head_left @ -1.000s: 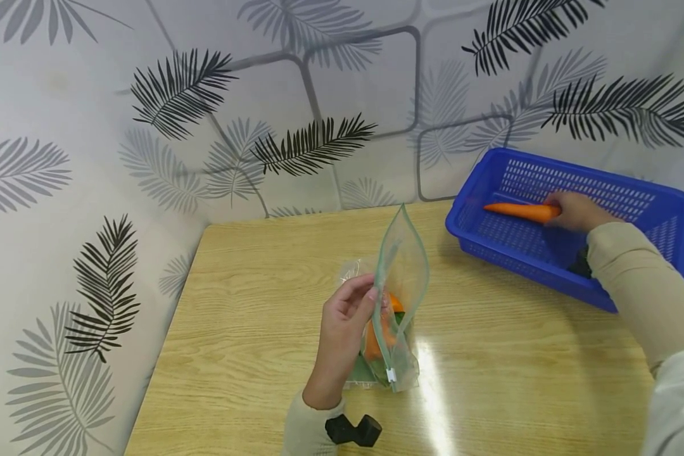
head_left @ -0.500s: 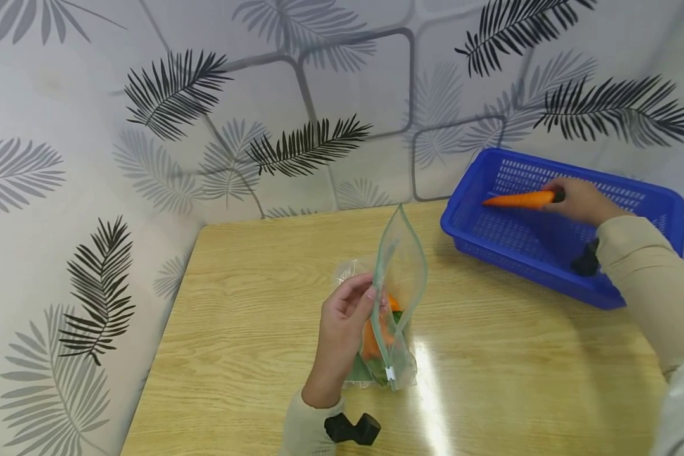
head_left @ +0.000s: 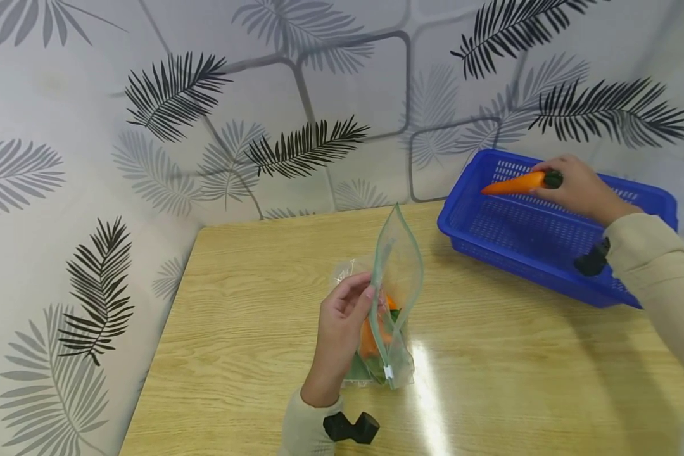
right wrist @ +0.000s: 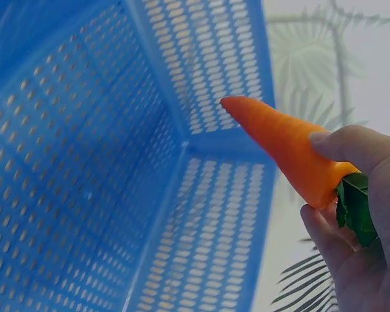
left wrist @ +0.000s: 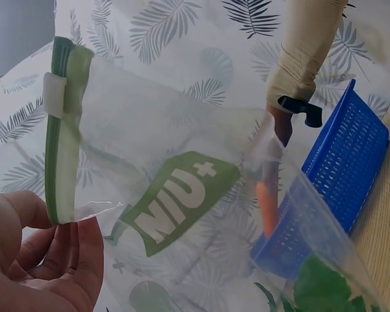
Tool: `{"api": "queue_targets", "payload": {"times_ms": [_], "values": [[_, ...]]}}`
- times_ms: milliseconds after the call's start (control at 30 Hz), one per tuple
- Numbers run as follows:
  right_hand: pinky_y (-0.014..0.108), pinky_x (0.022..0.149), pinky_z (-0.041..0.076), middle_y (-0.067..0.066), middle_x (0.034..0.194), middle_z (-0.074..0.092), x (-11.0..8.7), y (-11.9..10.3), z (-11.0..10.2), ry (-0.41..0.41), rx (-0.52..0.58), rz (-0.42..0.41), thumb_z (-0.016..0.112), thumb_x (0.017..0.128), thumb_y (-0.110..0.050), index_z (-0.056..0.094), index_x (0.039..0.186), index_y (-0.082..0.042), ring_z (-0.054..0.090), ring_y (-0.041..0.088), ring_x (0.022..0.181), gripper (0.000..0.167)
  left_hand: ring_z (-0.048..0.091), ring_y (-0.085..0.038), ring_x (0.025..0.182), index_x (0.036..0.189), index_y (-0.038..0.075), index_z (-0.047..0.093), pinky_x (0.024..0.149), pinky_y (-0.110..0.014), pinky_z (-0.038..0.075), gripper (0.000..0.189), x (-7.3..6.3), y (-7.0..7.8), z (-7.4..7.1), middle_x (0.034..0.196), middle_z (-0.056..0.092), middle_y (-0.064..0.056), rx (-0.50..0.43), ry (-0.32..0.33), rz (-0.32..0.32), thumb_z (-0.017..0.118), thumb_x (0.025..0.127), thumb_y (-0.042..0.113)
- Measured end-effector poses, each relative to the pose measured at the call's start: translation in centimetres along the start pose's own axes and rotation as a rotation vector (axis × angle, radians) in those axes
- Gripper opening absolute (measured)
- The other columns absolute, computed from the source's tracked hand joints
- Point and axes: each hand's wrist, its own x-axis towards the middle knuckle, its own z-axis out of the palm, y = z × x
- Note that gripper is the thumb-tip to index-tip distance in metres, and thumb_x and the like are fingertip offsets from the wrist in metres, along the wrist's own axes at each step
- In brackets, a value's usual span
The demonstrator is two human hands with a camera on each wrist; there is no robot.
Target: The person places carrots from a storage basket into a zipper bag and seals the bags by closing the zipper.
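Observation:
My left hand [head_left: 342, 320] pinches the green-edged rim of a clear zip bag [head_left: 406, 272], whose mouth gapes wide. Orange and green things [head_left: 376, 339] show through its lower part, and a white slider [left wrist: 54, 95] sits on the zip. Green lettering marks the bag's side in the left wrist view. Over the blue basket, my right hand [head_left: 581, 190] holds an orange carrot [right wrist: 289, 146] by its thick end. The carrot's tip points left, and its dark green top [right wrist: 356, 205] lies against the palm.
The blue perforated basket [head_left: 524, 269] stands at the back right of the wooden table [head_left: 251, 304], near the leaf-patterned wall covering [head_left: 205, 171]. Inside it, only bare mesh shows. A black strap mount [head_left: 353, 428] sits on the left wrist.
My right hand has lifted the carrot up from low in the basket toward its back rim. The left hand keeps its hold on the bag, nearly still.

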Motion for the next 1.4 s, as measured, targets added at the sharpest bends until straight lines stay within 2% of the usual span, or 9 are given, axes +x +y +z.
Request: {"api": "queue_targets", "payload": {"times_ms": [267, 500, 567, 633, 767, 933, 1067, 1233, 1400], "values": [[0.064, 0.081, 0.034, 0.026, 0.117, 0.041, -0.9, -3.0, -1.3, 0.071, 0.013, -0.092, 0.062, 0.090, -0.028, 0.050, 0.127, 0.004, 0.040, 0.043, 0.102, 0.051, 0.060, -0.022, 0.082, 0.114, -0.004, 0.057, 0.075, -0.033, 0.055, 0.024, 0.0, 0.1, 0.1, 0.094, 0.059, -0.018, 0.013, 0.000, 0.007, 0.055, 0.094, 0.008], [0.057, 0.080, 0.035, 0.019, 0.117, 0.044, -2.0, -5.7, -2.4, 0.139, 0.092, -0.167, 0.065, 0.088, -0.027, 0.050, 0.130, -0.001, 0.040, 0.036, 0.102, 0.051, 0.060, -0.022, 0.082, 0.114, -0.004, 0.057, 0.076, -0.035, 0.055, 0.023, -0.2, 0.1, 0.1, 0.095, 0.058, -0.021, 0.012, 0.006, 0.003, 0.055, 0.094, 0.008], [0.051, 0.083, 0.035, 0.015, 0.118, 0.045, -2.4, -6.7, -2.8, 0.166, 0.120, -0.193, 0.066, 0.087, -0.024, 0.051, 0.129, -0.004, 0.039, 0.031, 0.103, 0.049, 0.060, -0.022, 0.083, 0.114, -0.004, 0.057, 0.076, -0.034, 0.055, 0.023, -0.2, 0.1, 0.1, 0.096, 0.057, -0.023, 0.011, 0.004, 0.007, 0.055, 0.094, 0.008], [0.040, 0.085, 0.037, 0.011, 0.117, 0.047, -2.9, -7.9, -3.2, 0.201, 0.125, -0.216, 0.068, 0.086, -0.022, 0.054, 0.127, -0.007, 0.039, 0.025, 0.102, 0.046, 0.060, -0.022, 0.082, 0.114, -0.004, 0.057, 0.076, -0.034, 0.055, 0.023, -0.2, 0.2, 0.1, 0.096, 0.057, -0.024, 0.010, -0.001, 0.013, 0.054, 0.094, 0.008], [0.018, 0.081, 0.033, 0.003, 0.114, 0.049, -3.9, -10.3, -4.0, 0.286, 0.124, -0.284, 0.072, 0.082, -0.015, 0.059, 0.122, -0.010, 0.039, 0.011, 0.099, 0.043, 0.060, -0.022, 0.082, 0.115, -0.005, 0.056, 0.076, -0.034, 0.055, 0.024, -0.2, 0.2, 0.1, 0.095, 0.057, -0.024, 0.015, -0.007, 0.024, 0.054, 0.095, 0.007], [0.014, 0.087, 0.032, -0.004, 0.113, 0.051, -5.2, -13.2, -5.2, 0.371, 0.162, -0.412, 0.076, 0.074, -0.001, 0.063, 0.118, -0.008, 0.040, 0.004, 0.103, 0.047, 0.059, -0.022, 0.083, 0.116, -0.002, 0.058, 0.077, -0.036, 0.055, 0.024, -0.1, 0.1, 0.0, 0.096, 0.058, -0.018, 0.025, 0.001, 0.018, 0.054, 0.095, 0.010], [0.013, 0.087, 0.037, -0.003, 0.114, 0.053, -6.4, -15.7, -5.9, 0.385, 0.222, -0.539, 0.077, 0.071, 0.001, 0.064, 0.114, -0.001, 0.044, 0.007, 0.104, 0.046, 0.059, -0.021, 0.082, 0.116, -0.001, 0.058, 0.077, -0.035, 0.055, 0.024, -0.1, 0.1, -0.1, 0.095, 0.059, -0.015, 0.029, 0.005, 0.016, 0.054, 0.095, 0.010], [0.013, 0.080, 0.042, 0.012, 0.110, 0.055, -7.8, -18.9, -6.4, 0.341, 0.266, -0.730, 0.074, 0.077, -0.011, 0.061, 0.110, 0.010, 0.049, 0.010, 0.100, 0.041, 0.059, -0.020, 0.080, 0.115, -0.003, 0.057, 0.076, -0.031, 0.054, 0.024, -0.1, 0.1, -0.1, 0.093, 0.059, -0.014, 0.027, 0.006, 0.022, 0.054, 0.095, 0.009], [0.015, 0.075, 0.041, 0.020, 0.106, 0.055, -8.4, -20.5, -6.1, 0.284, 0.275, -0.820, 0.068, 0.084, -0.027, 0.062, 0.108, 0.009, 0.047, 0.012, 0.097, 0.044, 0.059, -0.020, 0.082, 0.116, -0.004, 0.057, 0.076, -0.031, 0.055, 0.026, -0.1, 0.1, -0.1, 0.095, 0.059, -0.014, 0.011, 0.001, 0.014, 0.055, 0.094, 0.011]]}}
